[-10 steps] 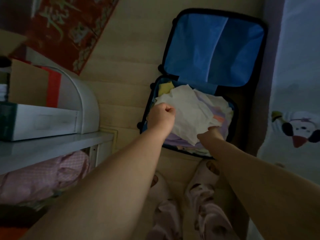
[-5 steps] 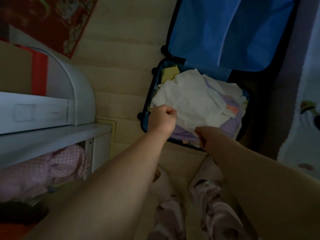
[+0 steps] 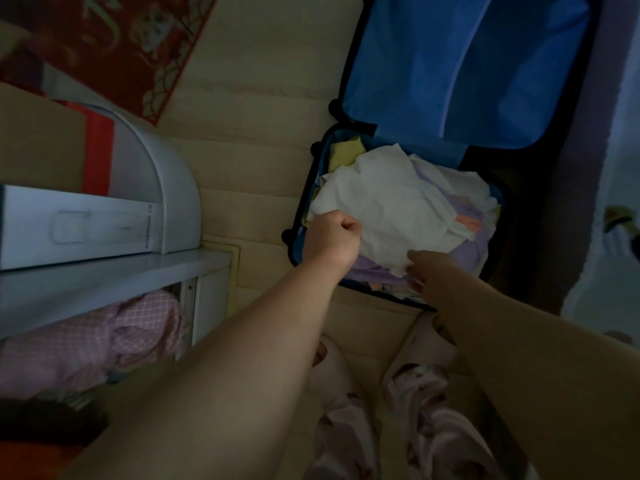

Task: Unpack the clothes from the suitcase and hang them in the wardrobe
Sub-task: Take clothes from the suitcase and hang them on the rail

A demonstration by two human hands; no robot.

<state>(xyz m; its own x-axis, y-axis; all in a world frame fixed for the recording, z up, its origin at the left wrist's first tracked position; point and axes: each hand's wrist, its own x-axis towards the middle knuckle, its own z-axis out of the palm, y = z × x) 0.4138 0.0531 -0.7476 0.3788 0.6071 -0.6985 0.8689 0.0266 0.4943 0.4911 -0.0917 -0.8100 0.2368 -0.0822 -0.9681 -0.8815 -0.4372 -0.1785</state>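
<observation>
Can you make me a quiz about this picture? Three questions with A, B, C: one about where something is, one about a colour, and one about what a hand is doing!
1. Where is the yellow cloth?
A. in the suitcase
B. on the shelf
C. on the rug

2. What colour is the lining of the open lid?
A. red
B. blue
C. green

3. What is the left hand doing?
A. lying flat on the floor
B. holding a hanger
C. gripping the white cloth

Answers:
1. A: the yellow cloth peeks out at the far left corner of the packed half.
2. B: the whole inside of the lid is blue.
3. C: the fingers are curled round the left edge of the white cloth.
</observation>
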